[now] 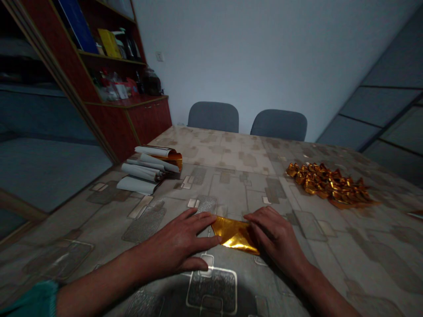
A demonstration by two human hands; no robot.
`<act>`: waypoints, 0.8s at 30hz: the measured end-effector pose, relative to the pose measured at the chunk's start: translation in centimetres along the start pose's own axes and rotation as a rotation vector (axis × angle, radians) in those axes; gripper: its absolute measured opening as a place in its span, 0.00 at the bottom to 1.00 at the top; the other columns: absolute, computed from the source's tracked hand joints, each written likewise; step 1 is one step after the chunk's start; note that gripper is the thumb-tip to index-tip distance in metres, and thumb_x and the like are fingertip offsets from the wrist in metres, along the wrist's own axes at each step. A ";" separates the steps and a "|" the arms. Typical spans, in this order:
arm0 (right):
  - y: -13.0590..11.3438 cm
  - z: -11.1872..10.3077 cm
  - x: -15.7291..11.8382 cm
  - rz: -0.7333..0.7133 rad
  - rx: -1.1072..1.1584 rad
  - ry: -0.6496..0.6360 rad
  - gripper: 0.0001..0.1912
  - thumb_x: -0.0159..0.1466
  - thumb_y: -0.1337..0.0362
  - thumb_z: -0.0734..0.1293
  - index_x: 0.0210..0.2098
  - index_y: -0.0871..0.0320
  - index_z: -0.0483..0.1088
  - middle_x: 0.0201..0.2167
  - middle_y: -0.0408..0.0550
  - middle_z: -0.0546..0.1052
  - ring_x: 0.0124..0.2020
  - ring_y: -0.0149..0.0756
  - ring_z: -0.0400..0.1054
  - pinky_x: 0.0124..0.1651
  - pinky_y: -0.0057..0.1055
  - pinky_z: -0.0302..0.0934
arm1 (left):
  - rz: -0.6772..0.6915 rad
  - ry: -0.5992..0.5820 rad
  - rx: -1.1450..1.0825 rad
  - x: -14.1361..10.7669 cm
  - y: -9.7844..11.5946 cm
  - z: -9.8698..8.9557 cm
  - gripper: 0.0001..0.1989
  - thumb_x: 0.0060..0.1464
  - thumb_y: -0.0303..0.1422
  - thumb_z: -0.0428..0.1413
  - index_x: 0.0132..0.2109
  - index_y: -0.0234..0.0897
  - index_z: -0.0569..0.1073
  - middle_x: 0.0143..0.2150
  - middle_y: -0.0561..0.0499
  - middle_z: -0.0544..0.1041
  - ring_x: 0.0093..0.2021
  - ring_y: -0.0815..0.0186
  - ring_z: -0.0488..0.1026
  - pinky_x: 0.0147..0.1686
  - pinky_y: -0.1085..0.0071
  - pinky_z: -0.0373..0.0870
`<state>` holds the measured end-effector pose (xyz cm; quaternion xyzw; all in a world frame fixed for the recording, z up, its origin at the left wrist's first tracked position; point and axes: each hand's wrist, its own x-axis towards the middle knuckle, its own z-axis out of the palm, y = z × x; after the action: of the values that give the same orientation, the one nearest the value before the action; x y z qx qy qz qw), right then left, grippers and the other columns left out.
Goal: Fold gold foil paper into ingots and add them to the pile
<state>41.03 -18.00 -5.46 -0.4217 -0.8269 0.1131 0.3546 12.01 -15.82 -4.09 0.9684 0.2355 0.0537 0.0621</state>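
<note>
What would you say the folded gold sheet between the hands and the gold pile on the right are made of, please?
The folded sheet looks like thin, glossy gold-coloured foil: crisp creases, bright glare; any backing is hidden. The pile seems the same shiny foil in crumpled folds, though metal or plastic cannot be told.

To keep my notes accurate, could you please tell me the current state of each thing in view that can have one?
Left hand, flat on the table, fingertips at the foil's left edge
Right hand, lying over the foil's right end
Folded gold foil, flat on the table, shiny side up
Heap of gold foil pieces, crumpled-looking, loosely piled
Rolled sheets, curled, stacked, white backing outward
Cabinet doors, shut
</note>
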 end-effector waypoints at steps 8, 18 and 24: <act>-2.8 0.8 -0.7 -0.199 -0.235 -0.418 0.09 0.72 0.67 0.63 0.47 0.55 0.75 0.39 0.47 0.78 0.40 0.42 0.68 0.45 0.40 0.62 | 0.022 -0.004 -0.008 0.0 0.1 0.0 0.34 0.60 0.54 0.55 0.70 0.53 0.60 0.68 0.37 0.66 0.66 0.44 0.64 0.63 0.46 0.56; -1.9 -0.2 -3.5 -0.222 -0.319 -0.345 0.13 0.72 0.68 0.61 0.54 0.59 0.71 0.42 0.50 0.79 0.39 0.43 0.69 0.45 0.41 0.63 | 0.031 0.003 -0.014 -0.2 0.0 0.3 0.31 0.60 0.53 0.56 0.66 0.52 0.66 0.68 0.37 0.64 0.67 0.42 0.62 0.63 0.44 0.55; -1.4 -1.8 -5.4 -0.190 -0.374 -0.296 0.14 0.72 0.70 0.59 0.54 0.57 0.71 0.45 0.51 0.80 0.39 0.43 0.70 0.47 0.44 0.61 | 0.033 0.020 -0.030 -0.2 -0.2 0.4 0.30 0.60 0.52 0.56 0.66 0.51 0.66 0.68 0.37 0.66 0.67 0.43 0.62 0.64 0.44 0.55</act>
<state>43.50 -23.24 -6.09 -0.3790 -0.9123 -0.0150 0.1545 11.83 -15.80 -4.54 0.9705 0.2194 0.0682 0.0734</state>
